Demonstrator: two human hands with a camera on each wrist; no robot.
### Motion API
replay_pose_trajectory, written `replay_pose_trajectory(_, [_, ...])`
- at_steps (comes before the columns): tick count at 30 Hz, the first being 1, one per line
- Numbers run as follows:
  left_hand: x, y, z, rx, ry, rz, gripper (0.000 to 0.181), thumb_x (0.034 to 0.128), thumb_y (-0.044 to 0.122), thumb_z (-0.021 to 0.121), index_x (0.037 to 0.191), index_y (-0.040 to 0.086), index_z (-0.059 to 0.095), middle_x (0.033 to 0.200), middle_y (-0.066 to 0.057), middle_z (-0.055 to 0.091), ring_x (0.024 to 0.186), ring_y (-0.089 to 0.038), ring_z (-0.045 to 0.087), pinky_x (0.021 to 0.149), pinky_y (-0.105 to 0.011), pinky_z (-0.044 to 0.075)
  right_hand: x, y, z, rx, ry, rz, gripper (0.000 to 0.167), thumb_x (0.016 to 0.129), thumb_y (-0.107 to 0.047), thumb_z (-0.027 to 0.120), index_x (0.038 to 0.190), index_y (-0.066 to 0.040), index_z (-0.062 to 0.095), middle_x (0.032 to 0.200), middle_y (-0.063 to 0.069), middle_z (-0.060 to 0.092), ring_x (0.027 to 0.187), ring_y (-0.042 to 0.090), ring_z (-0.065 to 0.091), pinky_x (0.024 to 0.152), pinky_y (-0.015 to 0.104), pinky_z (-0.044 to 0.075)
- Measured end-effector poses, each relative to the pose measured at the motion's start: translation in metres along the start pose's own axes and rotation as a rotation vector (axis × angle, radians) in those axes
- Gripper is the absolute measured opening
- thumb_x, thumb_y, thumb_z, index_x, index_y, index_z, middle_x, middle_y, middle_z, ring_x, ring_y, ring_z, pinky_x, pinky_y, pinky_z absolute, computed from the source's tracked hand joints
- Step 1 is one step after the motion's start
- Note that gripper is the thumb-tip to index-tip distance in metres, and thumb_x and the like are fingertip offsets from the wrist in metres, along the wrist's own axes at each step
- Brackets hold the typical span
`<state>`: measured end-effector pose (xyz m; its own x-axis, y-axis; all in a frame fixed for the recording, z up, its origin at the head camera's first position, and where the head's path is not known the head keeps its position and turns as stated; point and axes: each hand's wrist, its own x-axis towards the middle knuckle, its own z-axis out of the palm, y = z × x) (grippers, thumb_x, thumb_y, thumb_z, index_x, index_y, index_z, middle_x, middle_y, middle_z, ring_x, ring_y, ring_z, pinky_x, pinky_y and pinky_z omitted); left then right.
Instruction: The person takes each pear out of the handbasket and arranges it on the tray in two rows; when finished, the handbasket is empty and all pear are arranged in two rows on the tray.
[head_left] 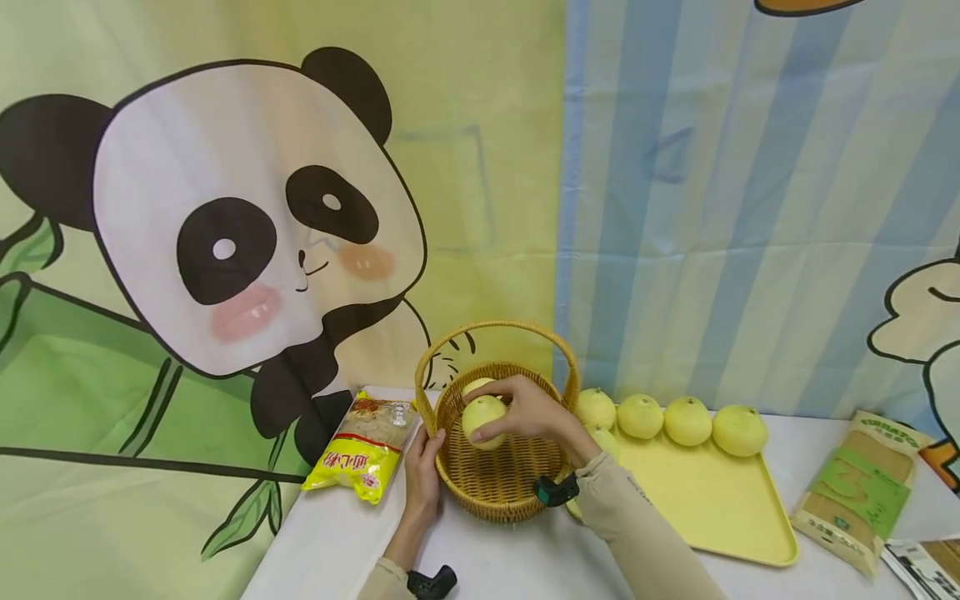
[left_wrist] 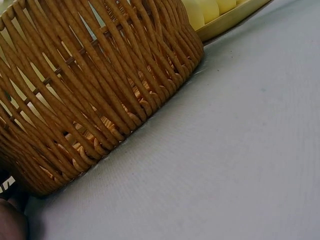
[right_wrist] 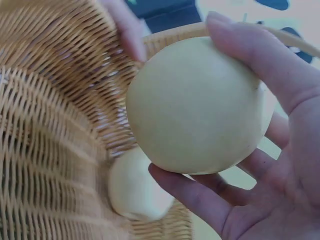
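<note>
My right hand (head_left: 531,407) holds a pale yellow round fruit (head_left: 483,423) between thumb and fingers, over the inside of a woven wicker basket (head_left: 498,496). In the right wrist view the thumb lies on one side of this fruit (right_wrist: 197,107) and the fingers are on the other. A second such fruit (right_wrist: 140,187) sits inside the basket, partly covered by the held one. At the basket's left side my left hand (head_left: 423,471) grips the rim, its thumb over the edge. The left wrist view shows the basket's wall (left_wrist: 100,75) resting on the table; most of that hand is out of frame.
Right of the basket lies a yellow tray (head_left: 720,500) with several more pale yellow fruits (head_left: 687,422) along its back and left edges. A yellow plastic food bag (head_left: 367,446) lies left. At the far right are a noodle packet (head_left: 862,487) and printed paper (head_left: 918,567).
</note>
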<state>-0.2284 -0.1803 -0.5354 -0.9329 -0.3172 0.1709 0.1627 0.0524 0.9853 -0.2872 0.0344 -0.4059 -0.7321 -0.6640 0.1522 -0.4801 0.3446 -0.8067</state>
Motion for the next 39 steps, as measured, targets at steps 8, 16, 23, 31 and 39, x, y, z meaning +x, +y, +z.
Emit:
replay_pose_trajectory(8, [0.0, 0.002, 0.0, 0.005, -0.008, -0.001, 0.046, 0.1101, 0.035, 0.052, 0.15, 0.014, 0.058, 0.147, -0.011, 0.064, 0.134, -0.027, 0.059, 0.107, -0.021, 0.044, -0.038, -0.005, -0.011, 0.024, 0.126, 0.007, 0.051, 0.085, -0.043, 0.089, 0.131, -0.026, 0.075, 0.131, -0.001, 0.072, 0.082, 0.017, 0.054, 0.069, 0.029, 0.049])
replay_pose_trajectory(16, [0.0, 0.001, 0.0, -0.001, -0.017, -0.019, 0.045, 0.1097, 0.036, 0.053, 0.149, 0.015, 0.059, 0.144, -0.012, 0.065, 0.128, -0.026, 0.061, 0.104, -0.02, 0.044, -0.087, -0.001, -0.029, 0.166, 0.211, -0.06, 0.046, 0.088, -0.025, 0.088, 0.132, -0.027, 0.074, 0.134, 0.013, 0.071, 0.073, 0.01, 0.062, 0.065, 0.028, 0.056])
replay_pose_trajectory(23, [0.001, -0.001, -0.002, 0.007, -0.028, -0.037, 0.047, 0.1097, 0.038, 0.053, 0.152, 0.018, 0.057, 0.149, -0.01, 0.063, 0.134, -0.027, 0.059, 0.107, -0.02, 0.043, -0.115, 0.02, -0.042, 0.279, 0.284, -0.117, 0.048, 0.088, -0.009, 0.086, 0.134, -0.015, 0.073, 0.142, 0.018, 0.064, 0.1, 0.017, 0.072, 0.075, 0.038, 0.065])
replay_pose_trajectory(31, [0.002, -0.003, -0.002, 0.013, -0.034, -0.04, 0.048, 0.1103, 0.039, 0.052, 0.154, 0.02, 0.055, 0.151, -0.008, 0.061, 0.136, -0.025, 0.057, 0.108, -0.019, 0.043, -0.13, 0.03, -0.054, 0.268, 0.346, -0.131, 0.051, 0.086, -0.003, 0.086, 0.135, -0.004, 0.072, 0.139, 0.022, 0.067, 0.115, 0.012, 0.069, 0.081, 0.036, 0.064])
replay_pose_trajectory(39, [0.0, -0.001, -0.002, 0.028, -0.026, -0.04, 0.047, 0.1108, 0.038, 0.051, 0.153, 0.018, 0.055, 0.149, -0.011, 0.062, 0.134, -0.027, 0.059, 0.109, -0.025, 0.044, -0.162, 0.056, -0.082, 0.125, 0.497, 0.039, 0.051, 0.083, -0.012, 0.091, 0.132, -0.013, 0.076, 0.134, 0.007, 0.074, 0.126, -0.002, 0.061, 0.092, 0.026, 0.058])
